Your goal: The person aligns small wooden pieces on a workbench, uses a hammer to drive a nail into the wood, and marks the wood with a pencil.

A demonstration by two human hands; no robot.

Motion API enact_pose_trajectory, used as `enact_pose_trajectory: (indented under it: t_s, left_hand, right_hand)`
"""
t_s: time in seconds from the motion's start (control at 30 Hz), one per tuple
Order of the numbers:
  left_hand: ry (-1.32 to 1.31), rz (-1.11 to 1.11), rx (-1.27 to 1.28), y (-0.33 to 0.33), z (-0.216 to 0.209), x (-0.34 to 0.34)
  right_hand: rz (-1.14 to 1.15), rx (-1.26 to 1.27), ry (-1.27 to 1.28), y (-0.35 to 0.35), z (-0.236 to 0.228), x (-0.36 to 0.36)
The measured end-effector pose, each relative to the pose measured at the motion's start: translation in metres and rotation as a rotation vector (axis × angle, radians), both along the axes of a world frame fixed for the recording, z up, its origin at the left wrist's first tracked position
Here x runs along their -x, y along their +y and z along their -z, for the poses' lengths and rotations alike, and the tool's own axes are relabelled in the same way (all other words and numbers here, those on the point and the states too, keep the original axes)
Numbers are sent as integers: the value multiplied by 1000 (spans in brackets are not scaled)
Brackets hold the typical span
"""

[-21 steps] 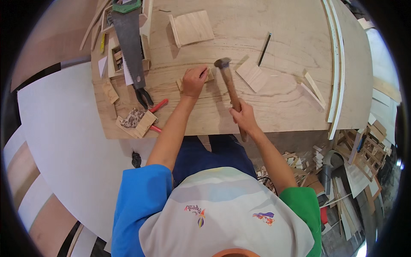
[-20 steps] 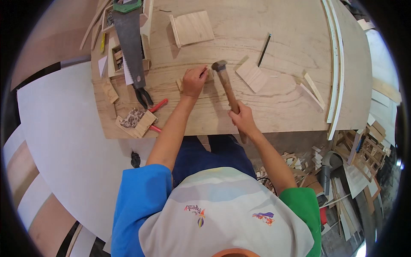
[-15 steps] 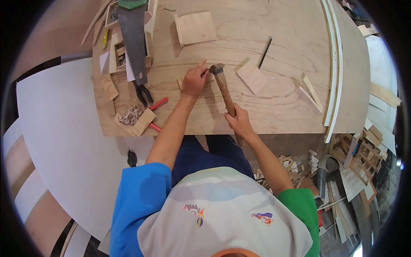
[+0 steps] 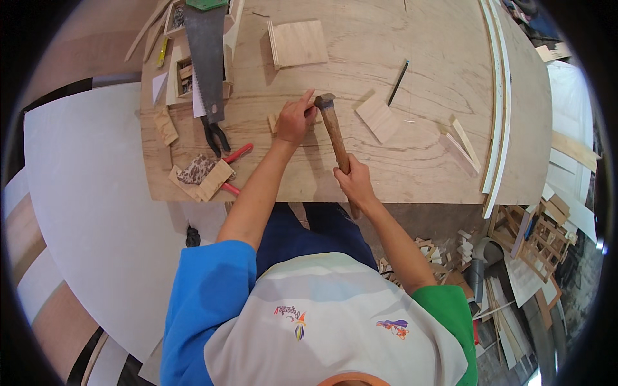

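Hammer (image 4: 333,130) is held over the tabletop (image 4: 425,174), the grip of the right hand (image 4: 356,180) clenched round its wooden handle (image 4: 338,149), its head (image 4: 324,100) just beside the left hand (image 4: 295,120). That hand is at a small wood strip (image 4: 272,123); whether its grip is clenched or released I cannot tell. To the right lie 1 flat wooden piece (image 4: 378,118) and 1 dark pencil (image 4: 398,82).

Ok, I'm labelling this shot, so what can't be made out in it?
Head view:
Wooden piece: mostly covered by the left hand; what that pinches, if anything, is too small to tell.
Handsaw: green handle mostly cut off by the top edge.
Black-handled pliers: head mostly hidden by the handsaw.
Red-handled tool: working end hidden by a wood block.
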State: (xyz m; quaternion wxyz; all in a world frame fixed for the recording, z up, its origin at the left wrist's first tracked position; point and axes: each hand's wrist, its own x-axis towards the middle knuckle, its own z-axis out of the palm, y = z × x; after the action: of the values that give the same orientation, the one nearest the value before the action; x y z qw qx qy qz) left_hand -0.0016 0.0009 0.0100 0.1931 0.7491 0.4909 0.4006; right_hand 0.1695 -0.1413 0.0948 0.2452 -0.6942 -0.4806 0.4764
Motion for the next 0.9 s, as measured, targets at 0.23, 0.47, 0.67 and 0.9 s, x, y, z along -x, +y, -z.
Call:
enact_pose_trajectory:
  t_s: [0.23, 0.47, 0.67, 0.9]
  left_hand:
    - [54, -10, 56, -1, 3, 2]
    - [-1, -17, 109, -1, 5, 2]
    - [-4, -2, 186, -1, 1, 3]
    - [-13, -25, 195, -2, -14, 7]
  right_hand:
    - [-33, -70, -54, -2, -3, 4]
    - [-40, -91, -73, -3, 3, 3]
    - [-28, -44, -94, 1, 0, 2]
    - [31, 3, -24, -5, 10, 3]
